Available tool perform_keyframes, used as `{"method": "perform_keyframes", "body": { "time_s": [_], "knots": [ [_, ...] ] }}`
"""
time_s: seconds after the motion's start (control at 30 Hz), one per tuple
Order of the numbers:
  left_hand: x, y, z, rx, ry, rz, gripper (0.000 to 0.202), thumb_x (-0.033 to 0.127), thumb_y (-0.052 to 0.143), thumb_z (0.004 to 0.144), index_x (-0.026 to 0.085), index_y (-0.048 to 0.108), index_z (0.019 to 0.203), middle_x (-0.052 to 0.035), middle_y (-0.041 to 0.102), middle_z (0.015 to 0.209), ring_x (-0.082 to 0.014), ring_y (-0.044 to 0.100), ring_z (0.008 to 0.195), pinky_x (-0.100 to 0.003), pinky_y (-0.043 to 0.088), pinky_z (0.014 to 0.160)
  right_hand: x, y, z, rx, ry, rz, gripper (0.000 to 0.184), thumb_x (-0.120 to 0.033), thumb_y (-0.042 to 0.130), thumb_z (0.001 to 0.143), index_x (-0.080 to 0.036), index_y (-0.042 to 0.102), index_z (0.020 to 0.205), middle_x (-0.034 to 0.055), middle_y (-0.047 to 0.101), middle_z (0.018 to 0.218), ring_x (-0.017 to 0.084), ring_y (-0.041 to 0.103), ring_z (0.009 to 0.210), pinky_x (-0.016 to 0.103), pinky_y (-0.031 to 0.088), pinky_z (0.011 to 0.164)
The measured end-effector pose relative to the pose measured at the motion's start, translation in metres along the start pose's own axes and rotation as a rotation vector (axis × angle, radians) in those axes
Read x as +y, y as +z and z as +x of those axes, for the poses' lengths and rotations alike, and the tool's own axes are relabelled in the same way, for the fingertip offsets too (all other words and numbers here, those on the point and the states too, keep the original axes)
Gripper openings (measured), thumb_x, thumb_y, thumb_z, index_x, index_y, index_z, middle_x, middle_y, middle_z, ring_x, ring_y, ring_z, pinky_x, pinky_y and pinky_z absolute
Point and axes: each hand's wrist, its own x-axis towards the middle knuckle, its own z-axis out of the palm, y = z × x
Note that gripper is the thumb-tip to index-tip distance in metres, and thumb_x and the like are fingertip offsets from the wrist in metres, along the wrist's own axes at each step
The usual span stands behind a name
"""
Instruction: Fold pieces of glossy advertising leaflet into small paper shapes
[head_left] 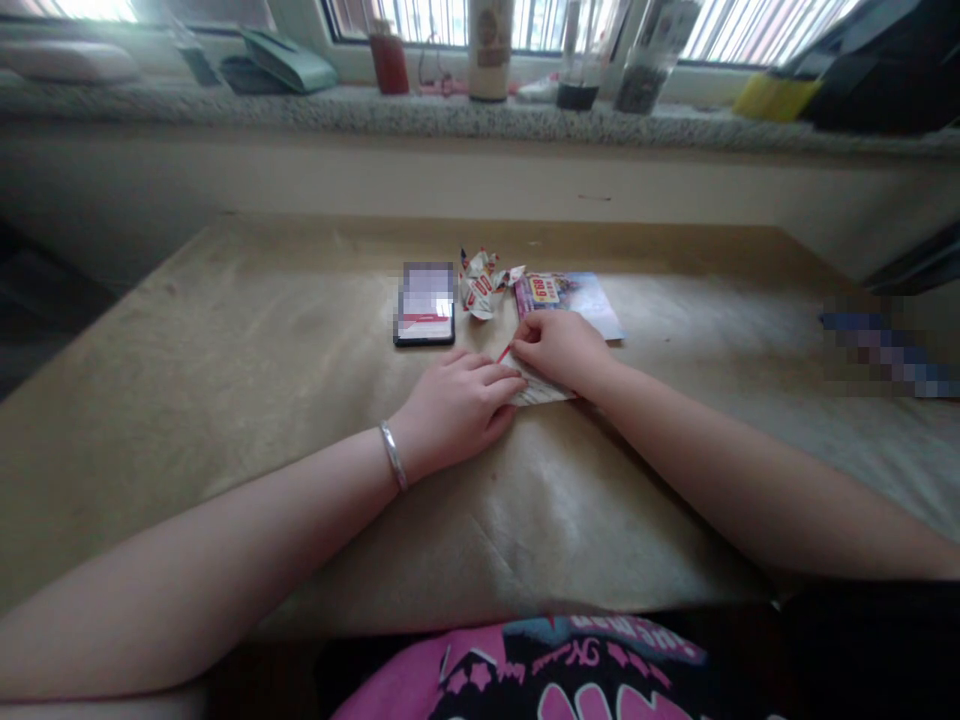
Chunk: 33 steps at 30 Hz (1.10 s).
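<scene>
On the tan table, a small piece of printed white paper (546, 391) with a red edge lies under both my hands. My left hand (459, 408), with a silver bangle at the wrist, rests flat on its left part, fingers stretched out. The thumb and forefinger of my right hand (564, 348) pinch the paper's red upper edge; the other fingers curl over it. Just beyond my right hand is a colourful printed leaflet (592, 302), partly covered by that hand. A folded or crumpled paper piece (481, 287) with red print stands beside the leaflet.
A phone (425, 303) lies left of the paper piece, its screen blurred. Along the granite windowsill (337, 118) stand a red bottle (388, 62), a cream bottle (490, 50), clear containers and a yellow item (776, 97). A blurred dark object (892, 350) is at the table's right.
</scene>
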Motion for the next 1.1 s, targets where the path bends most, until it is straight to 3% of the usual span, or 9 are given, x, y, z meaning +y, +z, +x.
{"method": "perform_keyframes", "body": {
  "time_s": [0.17, 1.1],
  "knots": [
    [-0.002, 0.003, 0.0, -0.038, 0.013, 0.022, 0.034, 0.031, 0.05, 0.092, 0.021, 0.061, 0.122, -0.005, 0.067, 0.119, -0.025, 0.061, 0.107, -0.042, 0.045, 0.093, -0.003, 0.002, -0.001, -0.012, 0.023, -0.022, 0.014, -0.03, 0.057, 0.075, -0.022, 0.07, 0.075, 0.0019, 0.071, 0.076, 0.016, 0.057, 0.066, 0.026, 0.034, 0.056],
    [-0.011, 0.004, -0.002, -0.056, 0.232, -0.104, 0.03, 0.026, 0.05, 0.092, 0.021, 0.064, 0.118, -0.0081, 0.065, 0.118, -0.025, 0.057, 0.109, -0.041, 0.05, 0.094, 0.0, 0.003, -0.002, -0.011, -0.003, -0.046, 0.016, -0.029, 0.057, 0.076, -0.022, 0.071, 0.077, 0.0028, 0.073, 0.079, 0.017, 0.059, 0.07, 0.027, 0.034, 0.058]
  ]
}}
